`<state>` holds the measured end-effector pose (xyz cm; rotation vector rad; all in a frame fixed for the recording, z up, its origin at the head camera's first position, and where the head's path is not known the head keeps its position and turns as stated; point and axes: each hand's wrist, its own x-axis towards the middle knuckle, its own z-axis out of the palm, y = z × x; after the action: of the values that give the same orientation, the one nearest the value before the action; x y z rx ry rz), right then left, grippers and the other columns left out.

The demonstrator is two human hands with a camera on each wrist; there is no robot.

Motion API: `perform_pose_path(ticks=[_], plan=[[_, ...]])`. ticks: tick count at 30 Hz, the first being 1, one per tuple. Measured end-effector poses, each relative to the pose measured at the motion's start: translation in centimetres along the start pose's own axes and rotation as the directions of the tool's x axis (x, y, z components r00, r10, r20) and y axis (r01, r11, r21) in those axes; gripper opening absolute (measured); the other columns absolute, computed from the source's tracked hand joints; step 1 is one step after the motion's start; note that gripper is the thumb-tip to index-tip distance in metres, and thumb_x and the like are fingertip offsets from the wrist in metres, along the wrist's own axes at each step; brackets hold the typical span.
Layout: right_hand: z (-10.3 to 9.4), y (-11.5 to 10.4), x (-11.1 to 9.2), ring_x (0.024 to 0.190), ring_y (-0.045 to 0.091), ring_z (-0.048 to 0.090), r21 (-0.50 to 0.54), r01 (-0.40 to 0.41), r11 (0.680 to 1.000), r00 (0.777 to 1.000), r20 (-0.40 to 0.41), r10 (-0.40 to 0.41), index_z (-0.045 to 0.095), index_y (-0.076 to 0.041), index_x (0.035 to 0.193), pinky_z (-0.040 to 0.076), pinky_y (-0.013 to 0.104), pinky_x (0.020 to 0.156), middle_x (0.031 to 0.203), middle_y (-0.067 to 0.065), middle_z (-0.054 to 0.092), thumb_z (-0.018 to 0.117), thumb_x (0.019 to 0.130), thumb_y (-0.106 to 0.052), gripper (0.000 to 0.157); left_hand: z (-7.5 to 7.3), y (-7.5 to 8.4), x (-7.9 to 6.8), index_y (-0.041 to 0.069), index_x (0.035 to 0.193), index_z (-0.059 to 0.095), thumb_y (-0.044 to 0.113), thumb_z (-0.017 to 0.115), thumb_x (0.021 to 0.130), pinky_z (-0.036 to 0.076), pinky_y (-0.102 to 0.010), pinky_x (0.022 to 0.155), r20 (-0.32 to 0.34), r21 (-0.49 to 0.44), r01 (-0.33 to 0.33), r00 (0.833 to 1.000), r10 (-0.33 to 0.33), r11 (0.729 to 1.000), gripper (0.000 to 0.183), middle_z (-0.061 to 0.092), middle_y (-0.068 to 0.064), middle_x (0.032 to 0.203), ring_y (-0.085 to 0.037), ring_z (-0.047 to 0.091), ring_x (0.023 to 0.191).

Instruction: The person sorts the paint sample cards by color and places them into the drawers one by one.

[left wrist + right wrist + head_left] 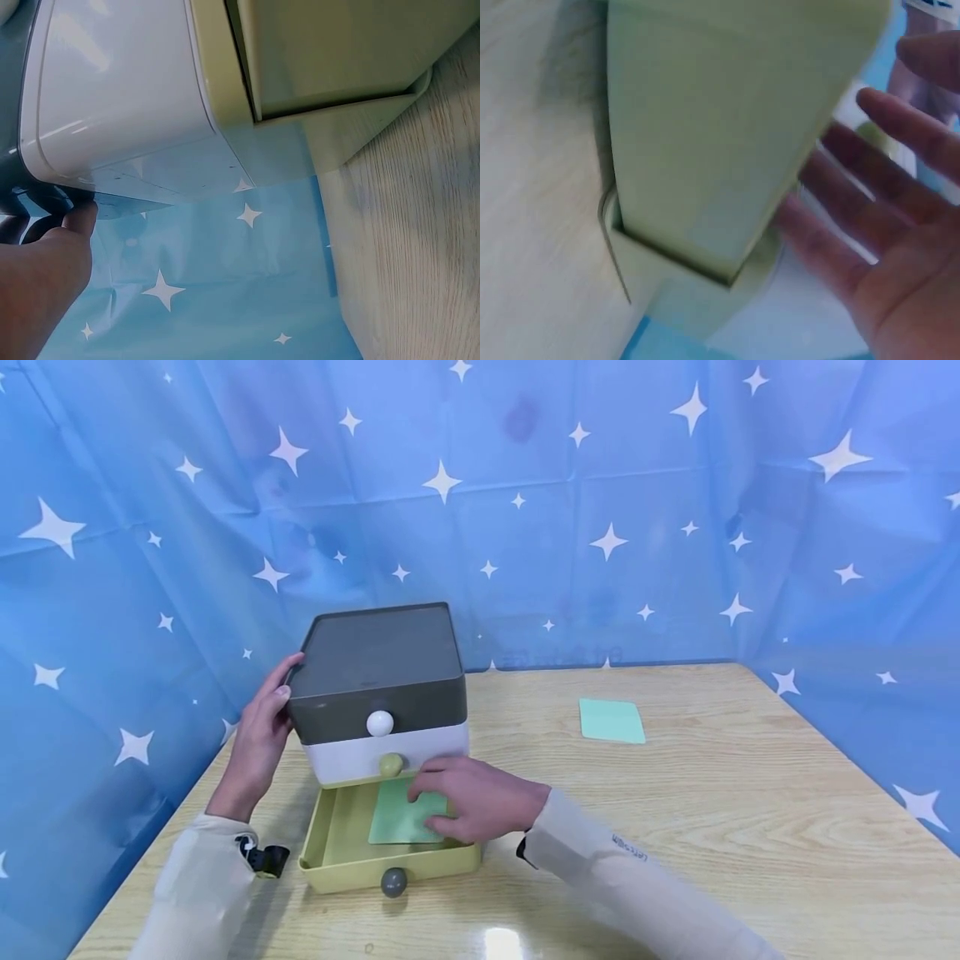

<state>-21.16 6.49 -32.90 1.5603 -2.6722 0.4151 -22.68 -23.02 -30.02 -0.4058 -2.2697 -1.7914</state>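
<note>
A small stacked drawer box [378, 652] has a dark grey top tier, a white tier and a yellow-green bottom tier. Its bottom drawer [352, 874], with a dark grey knob [393, 882], is pulled out. A light green sheet [393, 818] lies inside that drawer. My left hand [258, 739] rests against the left side of the dark top tier, fingertips at its upper edge; in the left wrist view the fingers [79, 217] touch that side. Over the right part of the drawer, my right hand [476, 800] hovers with fingers spread, partly covering the sheet.
A second light green sheet [612, 721] lies on the wooden table [712, 793], right of the box. The upper drawers, with a white knob [380, 723] and a green knob [391, 765], are closed. A blue star-patterned curtain [525, 527] hangs behind the table.
</note>
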Motion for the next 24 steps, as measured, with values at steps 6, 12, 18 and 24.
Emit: perform_pose_path(ticks=[6,12,18,24], plan=[[-1.5,1.6,-1.1,0.095,0.008,0.067,0.075,0.072,0.995,0.993,-0.095,-0.065,0.072,-0.011,0.109,0.054,0.023,0.088,0.106,-0.001,0.073,0.060,0.094,-0.010,0.019,-0.1,-0.1,-0.2,0.028,0.160,0.027,0.044,0.029,0.109,0.036,-0.003,0.098,-0.005,-0.016,0.001,1.000,-0.002,1.000,0.053,0.014,-0.008,0.170,-0.031,0.020,0.154],[-3.2,4.5,-2.2,0.084,0.006,0.070,0.086,-0.009,0.996,0.985,-0.169,0.024,0.073,-0.009,0.102,0.057,0.023,0.077,0.097,0.000,0.076,0.060,0.094,-0.008,0.015,-0.2,-0.2,-0.2,0.027,0.160,0.027,0.044,0.030,0.109,0.036,-0.004,0.098,-0.007,-0.034,-0.005,1.000,0.004,0.999,0.054,0.015,-0.009,0.170,-0.029,0.021,0.153],[-4.8,10.4,-3.3,0.090,0.018,0.071,0.175,-0.418,0.891,0.896,-0.086,0.437,0.072,-0.007,0.105,0.058,0.034,0.081,0.101,0.009,0.076,0.062,0.097,-0.019,0.017,-0.1,-0.3,0.0,0.027,0.160,0.027,0.043,0.030,0.109,0.036,-0.003,0.098,-0.002,-0.026,-0.009,1.000,0.009,1.000,0.053,0.015,-0.008,0.170,-0.031,0.021,0.153],[-3.8,17.3,-5.9,0.108,0.038,0.064,0.000,-0.779,0.627,0.627,0.014,0.779,0.057,-0.001,0.130,0.053,0.052,0.086,0.126,0.022,0.064,0.058,0.097,-0.038,0.050,0.0,-0.1,0.1,0.028,0.160,0.026,0.044,0.029,0.109,0.036,-0.003,0.098,0.006,-0.003,-0.019,1.000,0.019,1.000,0.053,0.014,-0.007,0.170,-0.033,0.019,0.154]])
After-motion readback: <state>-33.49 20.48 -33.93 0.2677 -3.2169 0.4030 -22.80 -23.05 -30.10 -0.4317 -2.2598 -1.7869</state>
